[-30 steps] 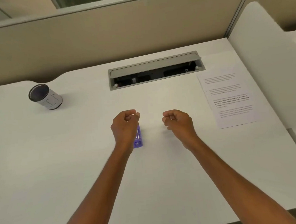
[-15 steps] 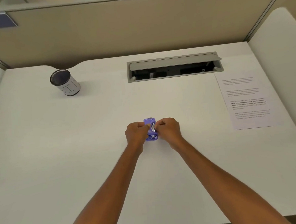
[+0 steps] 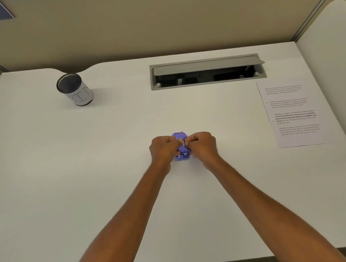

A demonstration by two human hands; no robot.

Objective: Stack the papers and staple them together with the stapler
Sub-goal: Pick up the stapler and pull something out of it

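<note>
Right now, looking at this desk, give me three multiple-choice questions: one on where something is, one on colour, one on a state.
1. Where does the printed paper lie?
A. on the desk's right side
B. under the stapler
C. inside the cup

2. What colour is the stapler?
A. red
B. purple
C. black

3. How is the stapler held?
A. lying untouched
B. by one hand
C. by both hands

Answers: 1 A, it lies flat by the right partition. 2 B, its body shows purple. 3 C, left hand and right hand both close on it.
</note>
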